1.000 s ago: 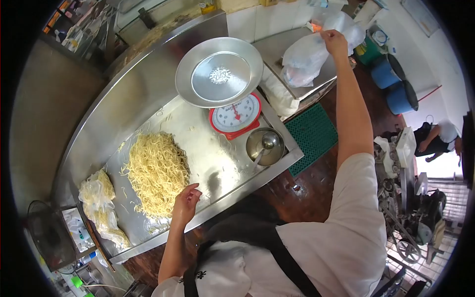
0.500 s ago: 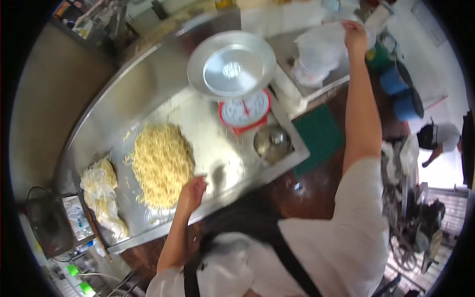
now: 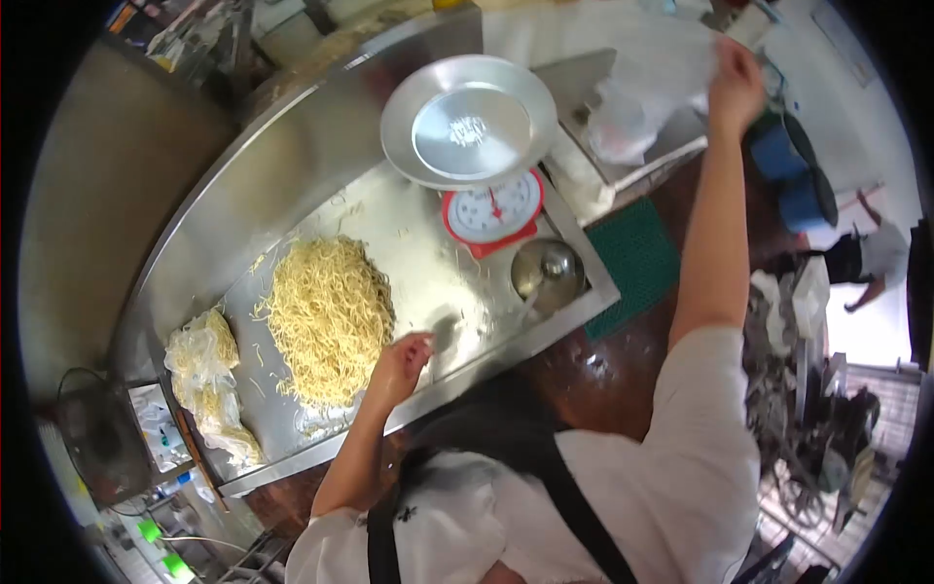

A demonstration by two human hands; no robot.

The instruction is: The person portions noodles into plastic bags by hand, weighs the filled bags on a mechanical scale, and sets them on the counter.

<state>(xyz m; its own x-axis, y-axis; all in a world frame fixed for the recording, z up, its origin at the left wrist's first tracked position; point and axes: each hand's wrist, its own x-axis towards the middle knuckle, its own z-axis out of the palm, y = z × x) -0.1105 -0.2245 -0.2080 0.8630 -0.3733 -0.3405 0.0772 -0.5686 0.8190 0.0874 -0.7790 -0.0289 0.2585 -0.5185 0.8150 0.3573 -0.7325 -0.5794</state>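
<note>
My right hand (image 3: 736,86), slightly blurred, reaches far out to the upper right, its fingers closed on a thin translucent plastic bag (image 3: 671,60). This bag stretches from a bunch of white plastic bags (image 3: 623,128) on a metal surface beyond the scale. My left hand (image 3: 401,370) hovers over the front edge of the steel table, fingers curled in, with nothing visible in them. Just left of it lies a large heap of yellow noodles (image 3: 329,316). Behind stands a red dial scale (image 3: 494,209) with a wide metal pan (image 3: 469,122) on top.
A round metal bowl or lid (image 3: 548,275) sits at the table's right corner. Clear plastic bags with noodles (image 3: 206,375) lie at the left end. A green mat (image 3: 634,268) covers part of the floor. Blue bins (image 3: 808,200) and another person (image 3: 880,258) are to the right.
My right hand has moved farther right, drawing the plastic bag out from the bunch. My left hand stays beside the noodles. The view has shifted slightly; the person at right has changed posture.
</note>
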